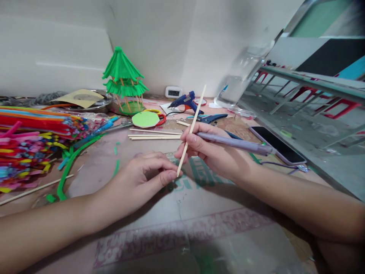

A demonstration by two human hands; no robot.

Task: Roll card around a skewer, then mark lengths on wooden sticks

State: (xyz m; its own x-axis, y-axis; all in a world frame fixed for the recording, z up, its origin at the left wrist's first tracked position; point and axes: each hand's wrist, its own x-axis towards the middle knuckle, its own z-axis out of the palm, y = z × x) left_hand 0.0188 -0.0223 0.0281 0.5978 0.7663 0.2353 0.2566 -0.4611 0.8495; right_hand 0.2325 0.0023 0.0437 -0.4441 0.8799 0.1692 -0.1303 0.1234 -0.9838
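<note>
My left hand [151, 173] pinches the lower end of a thin wooden stick [196, 110] between thumb and fingertips. The stick slants up and away to the right. My right hand [205, 146] grips the same stick higher up, and a greyish-purple pen [236, 142] lies across that hand, its back end pointing right. Several more wooden sticks [154, 137] lie on the table just behind my hands. A light-green polygon-shaped piece [145, 119] rests beyond them. Farther back stands a small green-roofed pavilion model [122, 80] on stick posts.
Bundles of coloured pipe cleaners [31, 152] fill the left side. At the back are a blue glue gun [184, 101], a digital clock [173, 92], pliers [212, 118] and a clear bottle [239, 78]. A phone [276, 144] lies near the right edge.
</note>
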